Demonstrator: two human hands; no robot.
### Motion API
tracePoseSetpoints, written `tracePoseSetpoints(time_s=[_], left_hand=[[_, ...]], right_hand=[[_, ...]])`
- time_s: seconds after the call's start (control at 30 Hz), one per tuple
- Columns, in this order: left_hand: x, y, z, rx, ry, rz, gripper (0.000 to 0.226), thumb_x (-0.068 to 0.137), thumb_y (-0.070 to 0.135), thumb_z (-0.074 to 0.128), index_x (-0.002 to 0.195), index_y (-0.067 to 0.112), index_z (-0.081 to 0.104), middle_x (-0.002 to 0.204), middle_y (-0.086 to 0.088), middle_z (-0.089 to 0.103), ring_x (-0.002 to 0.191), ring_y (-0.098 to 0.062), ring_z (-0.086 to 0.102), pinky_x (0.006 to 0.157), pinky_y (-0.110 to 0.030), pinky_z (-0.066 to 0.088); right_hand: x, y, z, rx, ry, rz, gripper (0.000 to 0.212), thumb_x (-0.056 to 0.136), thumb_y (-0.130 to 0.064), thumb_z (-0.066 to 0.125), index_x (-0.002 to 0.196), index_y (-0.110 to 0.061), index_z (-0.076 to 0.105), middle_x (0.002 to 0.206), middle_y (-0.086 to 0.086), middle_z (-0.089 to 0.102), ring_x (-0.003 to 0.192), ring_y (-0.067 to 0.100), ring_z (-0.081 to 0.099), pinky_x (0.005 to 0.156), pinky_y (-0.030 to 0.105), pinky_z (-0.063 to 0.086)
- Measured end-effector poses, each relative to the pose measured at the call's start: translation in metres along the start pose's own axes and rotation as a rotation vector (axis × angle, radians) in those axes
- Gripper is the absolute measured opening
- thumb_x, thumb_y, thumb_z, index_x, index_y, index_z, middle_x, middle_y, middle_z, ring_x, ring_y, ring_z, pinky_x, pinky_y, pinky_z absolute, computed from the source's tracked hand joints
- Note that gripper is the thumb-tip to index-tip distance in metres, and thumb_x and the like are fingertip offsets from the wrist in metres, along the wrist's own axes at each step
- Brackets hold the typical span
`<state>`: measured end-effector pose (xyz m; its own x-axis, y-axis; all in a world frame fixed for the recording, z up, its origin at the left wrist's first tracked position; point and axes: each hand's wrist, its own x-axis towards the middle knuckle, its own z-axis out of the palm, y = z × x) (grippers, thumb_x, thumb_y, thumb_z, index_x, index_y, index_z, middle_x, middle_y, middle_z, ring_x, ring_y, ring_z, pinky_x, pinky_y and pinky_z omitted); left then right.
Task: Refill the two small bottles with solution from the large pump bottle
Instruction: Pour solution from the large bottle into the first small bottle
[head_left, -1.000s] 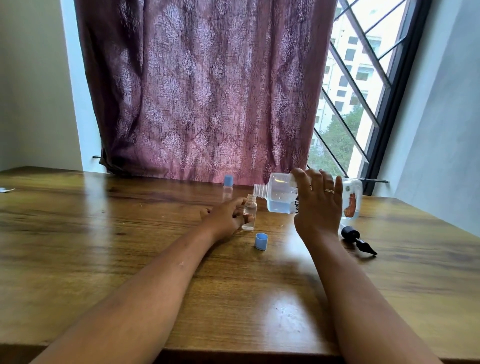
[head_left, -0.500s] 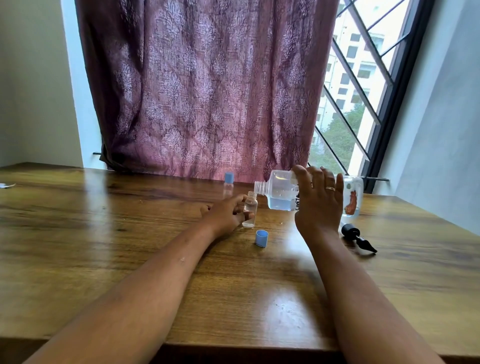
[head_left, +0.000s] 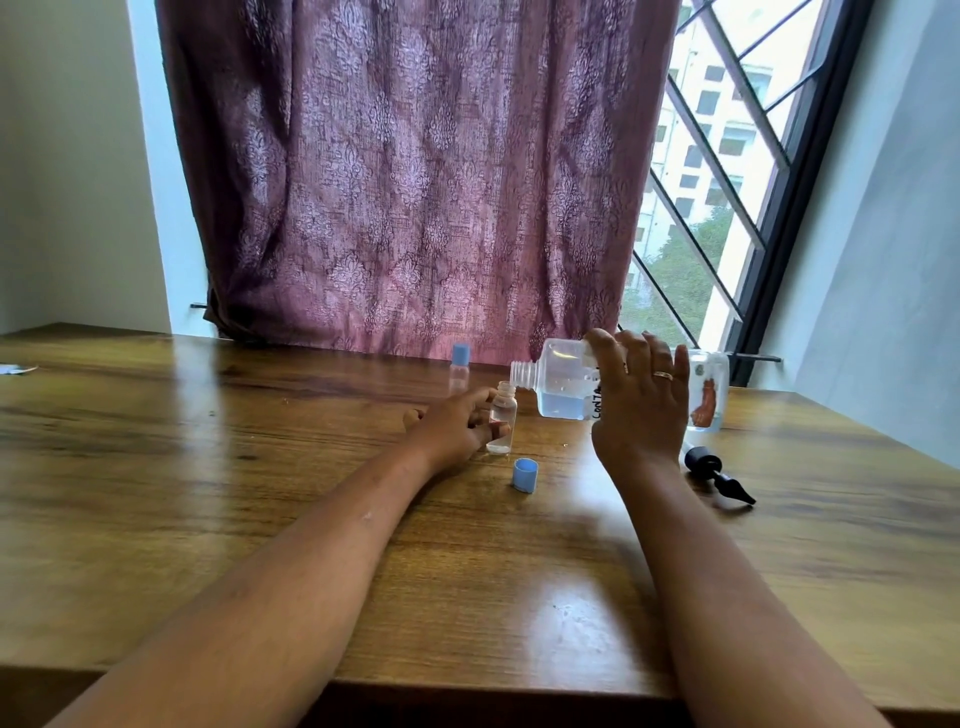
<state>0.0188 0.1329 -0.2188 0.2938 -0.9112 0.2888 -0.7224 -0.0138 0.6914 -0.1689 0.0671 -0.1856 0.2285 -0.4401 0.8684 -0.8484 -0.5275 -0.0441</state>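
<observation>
Nearest on the wooden worktop (head_left: 260, 519) lies a loose blue cap (head_left: 524, 474), just in front of the open bottle and between the 2 forearms; to its right, beside the right wrist, lies the black pump head (head_left: 714, 470) on its side, nozzle pointing right and toward the viewer.

Next comes the left hand (head_left: 457, 426); its fingers are curled narrowly around the open small bottle (head_left: 502, 418), which stands upright on the worktop with only a thin layer of liquid at its bottom, so it looks barely filled.

The right hand (head_left: 641, 400) is wrapped over the large pump bottle (head_left: 563, 382), pump removed, and holds it above the worktop with its long axis near horizontal, base to the right and threaded neck to the left; the liquid pools along its lower side. The neck sits just above and slightly right of the small bottle's mouth; whether they touch I cannot tell, and no stream is visible.

The pour turns on that relation; the neck probably needs to dip leftward and down, squarely over the narrow mouth, or liquid will run down the outside.

Farther back, near the maroon curtain (head_left: 415, 182), the 2nd small bottle (head_left: 460, 369) stands capped in blue, apart from both hands.
</observation>
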Motion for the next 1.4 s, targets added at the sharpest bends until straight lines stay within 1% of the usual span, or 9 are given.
tracePoseSetpoints(time_s=[0.13, 0.23, 0.37, 0.53, 0.77, 0.87, 1.1, 1.23, 1.4], left_hand=[[0.002, -0.001, 0.000, -0.016, -0.021, -0.006, 0.045, 0.080, 0.056, 0.060, 0.122, 0.047, 0.048, 0.125, 0.012, 0.064, 0.125, -0.010, 0.048, 0.110, -0.055, 0.014], [0.001, 0.000, 0.001, -0.017, -0.027, -0.008, 0.049, 0.080, 0.056, 0.060, 0.126, 0.045, 0.047, 0.126, 0.014, 0.062, 0.123, -0.006, 0.047, 0.111, -0.053, 0.014], [0.001, -0.002, 0.002, -0.041, -0.034, -0.015, 0.052, 0.072, 0.064, 0.059, 0.121, 0.051, 0.047, 0.125, 0.011, 0.065, 0.126, -0.011, 0.050, 0.111, -0.055, 0.017], [-0.004, 0.005, -0.001, 0.046, 0.018, -0.034, 0.047, 0.088, 0.050, 0.057, 0.132, 0.041, 0.045, 0.132, 0.008, 0.060, 0.133, -0.015, 0.043, 0.104, -0.048, 0.010], [-0.007, 0.009, -0.002, 0.060, 0.023, -0.028, 0.050, 0.089, 0.047, 0.057, 0.136, 0.037, 0.043, 0.135, 0.007, 0.058, 0.134, -0.015, 0.041, 0.107, -0.047, 0.010], [-0.006, 0.006, -0.002, 0.020, 0.011, -0.016, 0.049, 0.088, 0.047, 0.059, 0.134, 0.038, 0.044, 0.134, 0.004, 0.059, 0.133, -0.016, 0.044, 0.109, -0.045, 0.015], [-0.010, 0.013, -0.003, 0.065, 0.026, -0.022, 0.052, 0.089, 0.047, 0.057, 0.137, 0.037, 0.041, 0.136, 0.005, 0.057, 0.134, -0.015, 0.043, 0.095, -0.039, 0.014], [-0.010, 0.012, -0.003, 0.060, 0.019, -0.031, 0.054, 0.089, 0.048, 0.056, 0.139, 0.036, 0.038, 0.138, 0.004, 0.055, 0.135, -0.016, 0.042, 0.102, -0.043, 0.014], [-0.010, 0.013, -0.003, 0.090, 0.031, -0.030, 0.056, 0.089, 0.050, 0.055, 0.140, 0.036, 0.037, 0.138, 0.003, 0.055, 0.135, -0.017, 0.041, 0.100, -0.041, 0.015]], right_hand=[[0.000, 0.000, -0.002, 0.003, -0.004, -0.001, 0.081, 0.060, 0.011, 0.059, 0.129, -0.026, 0.041, 0.129, 0.008, 0.052, 0.128, 0.033, 0.041, 0.114, 0.041, 0.004], [-0.001, 0.000, -0.003, 0.004, -0.001, 0.003, 0.078, 0.062, 0.012, 0.057, 0.130, -0.024, 0.045, 0.129, 0.008, 0.052, 0.128, 0.033, 0.041, 0.114, 0.041, 0.005], [0.000, 0.000, -0.002, 0.006, 0.004, 0.002, 0.075, 0.064, 0.011, 0.057, 0.130, -0.024, 0.046, 0.129, 0.009, 0.052, 0.128, 0.033, 0.041, 0.114, 0.042, 0.006], [0.000, 0.000, -0.003, 0.005, -0.006, -0.001, 0.075, 0.066, 0.010, 0.054, 0.131, -0.024, 0.044, 0.131, 0.008, 0.050, 0.130, 0.033, 0.038, 0.115, 0.042, 0.005], [0.000, 0.000, -0.002, 0.004, 0.012, 0.005, 0.073, 0.067, 0.010, 0.055, 0.130, -0.025, 0.046, 0.130, 0.008, 0.052, 0.128, 0.033, 0.040, 0.115, 0.041, 0.005], [0.000, 0.000, -0.001, 0.011, 0.021, -0.003, 0.074, 0.066, 0.010, 0.055, 0.131, -0.024, 0.044, 0.129, 0.009, 0.052, 0.128, 0.033, 0.040, 0.114, 0.041, 0.003], [-0.001, 0.001, 0.001, 0.025, 0.021, -0.010, 0.076, 0.065, 0.010, 0.056, 0.131, -0.024, 0.041, 0.128, 0.009, 0.052, 0.128, 0.031, 0.036, 0.115, 0.041, 0.003], [-0.001, 0.001, 0.001, 0.029, 0.032, -0.012, 0.078, 0.062, 0.011, 0.058, 0.129, -0.025, 0.039, 0.127, 0.009, 0.052, 0.127, 0.030, 0.035, 0.114, 0.040, 0.002], [-0.001, 0.001, 0.000, 0.036, 0.035, -0.003, 0.073, 0.065, 0.010, 0.055, 0.128, -0.024, 0.044, 0.127, 0.009, 0.053, 0.127, 0.032, 0.039, 0.115, 0.042, 0.006]])
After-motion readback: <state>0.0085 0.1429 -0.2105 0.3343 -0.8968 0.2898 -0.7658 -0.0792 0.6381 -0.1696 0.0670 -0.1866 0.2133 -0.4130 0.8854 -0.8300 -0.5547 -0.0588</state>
